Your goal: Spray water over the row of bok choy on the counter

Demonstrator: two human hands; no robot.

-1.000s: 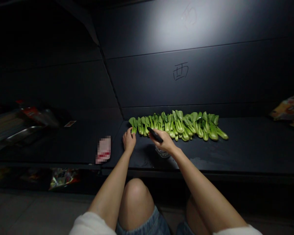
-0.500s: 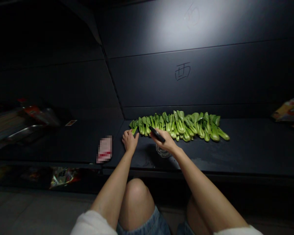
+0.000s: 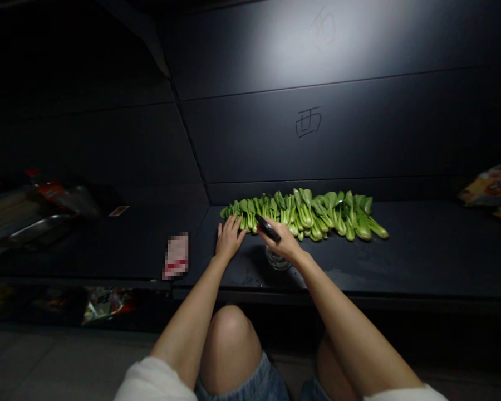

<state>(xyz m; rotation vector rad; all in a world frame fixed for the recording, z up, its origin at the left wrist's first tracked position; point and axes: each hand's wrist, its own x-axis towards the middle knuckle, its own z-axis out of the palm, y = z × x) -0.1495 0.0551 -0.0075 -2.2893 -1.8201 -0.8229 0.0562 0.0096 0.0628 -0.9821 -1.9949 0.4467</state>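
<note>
Bunches of green bok choy [image 3: 307,214] lie side by side in a long row on the dark shelf [image 3: 421,250], leaves toward the back panel and pale stems toward me. My left hand [image 3: 229,238] rests at the row's left end, fingers stretched out and apart, fingertips at the stems. In front of the row's middle, my right hand [image 3: 284,240] is closed around what looks like a spray bottle [image 3: 268,228] with a black head. Its clear round bottom shows below the hand; the rest is hidden by my fingers.
A blurred-out pink and white item [image 3: 176,256] lies left of the shelf seam. Farther left are a small card [image 3: 119,211] and a pile of packages [image 3: 45,195]. Colourful packets [image 3: 495,186] sit at the right edge. A shiny packet [image 3: 106,303] lies on a lower level.
My left hand has shifted slightly right and forward, its fingers now spread out where they were curled at the leftmost bok choy. The right hand keeps its hold in nearly the same place.
</note>
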